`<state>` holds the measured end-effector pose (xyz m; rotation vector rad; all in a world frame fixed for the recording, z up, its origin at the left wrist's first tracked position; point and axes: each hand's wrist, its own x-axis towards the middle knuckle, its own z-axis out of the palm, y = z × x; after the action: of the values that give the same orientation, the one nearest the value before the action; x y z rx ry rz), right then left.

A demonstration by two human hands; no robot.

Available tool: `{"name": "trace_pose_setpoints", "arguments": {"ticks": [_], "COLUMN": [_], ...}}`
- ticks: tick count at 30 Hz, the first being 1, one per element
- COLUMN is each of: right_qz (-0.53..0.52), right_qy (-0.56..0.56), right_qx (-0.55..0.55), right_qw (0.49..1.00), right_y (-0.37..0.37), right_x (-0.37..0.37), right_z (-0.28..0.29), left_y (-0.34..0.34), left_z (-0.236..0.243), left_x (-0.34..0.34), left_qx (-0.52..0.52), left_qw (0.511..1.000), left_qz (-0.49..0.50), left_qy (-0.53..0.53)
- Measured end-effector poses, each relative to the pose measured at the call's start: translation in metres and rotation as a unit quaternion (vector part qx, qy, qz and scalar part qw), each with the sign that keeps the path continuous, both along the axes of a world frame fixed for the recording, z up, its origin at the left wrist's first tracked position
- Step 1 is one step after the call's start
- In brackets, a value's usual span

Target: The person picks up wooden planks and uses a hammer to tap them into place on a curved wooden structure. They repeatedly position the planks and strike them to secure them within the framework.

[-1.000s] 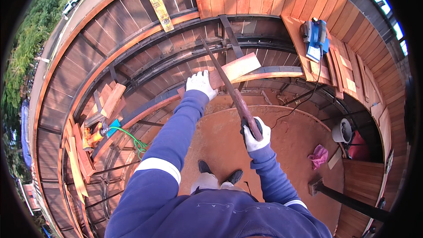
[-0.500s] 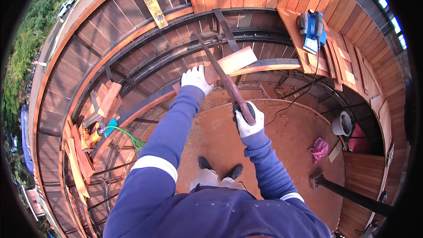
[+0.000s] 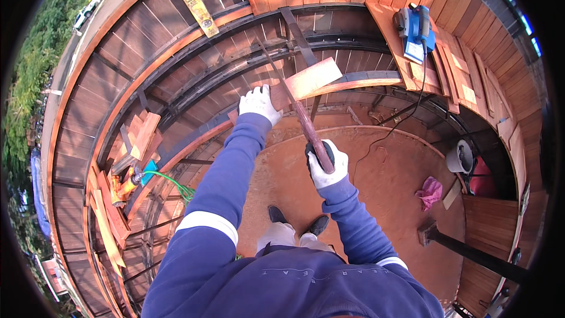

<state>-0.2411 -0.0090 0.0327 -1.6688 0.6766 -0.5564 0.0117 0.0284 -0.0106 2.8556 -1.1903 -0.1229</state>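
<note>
A short wooden board [image 3: 316,78] lies slantwise across the curved wooden rail in front of me. My left hand [image 3: 259,105], in a white work glove, grips the board's left end, fingers over its top. Gloved in white and dark, my right hand [image 3: 327,165] is closed round the long reddish-brown handle of a handsaw [image 3: 306,119]. The saw's narrow, dark blade, seen nearly edge-on, points away from me and crosses the board just right of my left hand. Whether its teeth have entered the wood cannot be made out.
A blue power planer [image 3: 416,30] with a cord sits on planks at the far right. On the left, an orange power tool [image 3: 122,187] lies near offcuts [image 3: 144,135] and a green cord. A yellow level [image 3: 191,0] rests across the far rails. A bucket [image 3: 458,158] stands right.
My right hand has drawn the saw slightly back toward me and to the left. My left hand stays on the board. The whole view has shifted a little.
</note>
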Motion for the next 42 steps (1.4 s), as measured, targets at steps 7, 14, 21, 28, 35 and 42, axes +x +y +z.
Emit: {"name": "trace_pose_setpoints", "arguments": {"ticks": [7,14,21,28,35,42], "right_qz": [0.015,0.0,-0.009,-0.011,-0.002,-0.003], "right_qy": [0.068,0.002,0.08,-0.01,0.047,-0.039], "right_qx": [-0.159,0.01,-0.03,0.002,-0.08,-0.055], "right_qw": [0.985,1.0,0.996,1.0,0.996,0.998], "right_y": [0.042,0.003,0.046,0.007,0.047,0.011], "right_x": [-0.143,-0.009,-0.138,-0.026,-0.137,-0.029], "right_z": [-0.011,-0.004,-0.014,-0.012,-0.013,-0.013], "left_y": [0.009,-0.002,0.008,-0.001,0.003,-0.003], "left_z": [-0.007,0.005,-0.01,0.006,-0.005,0.008], "left_x": [-0.001,-0.001,-0.002,-0.006,-0.007,-0.009], "left_qx": [0.006,0.045,0.018,0.027,0.048,0.017], "left_qw": [1.0,0.998,1.0,1.0,0.999,1.0], "left_qz": [-0.001,0.001,0.002,0.002,0.019,0.022], "left_qy": [-0.004,0.046,0.006,0.004,0.001,0.003]}}
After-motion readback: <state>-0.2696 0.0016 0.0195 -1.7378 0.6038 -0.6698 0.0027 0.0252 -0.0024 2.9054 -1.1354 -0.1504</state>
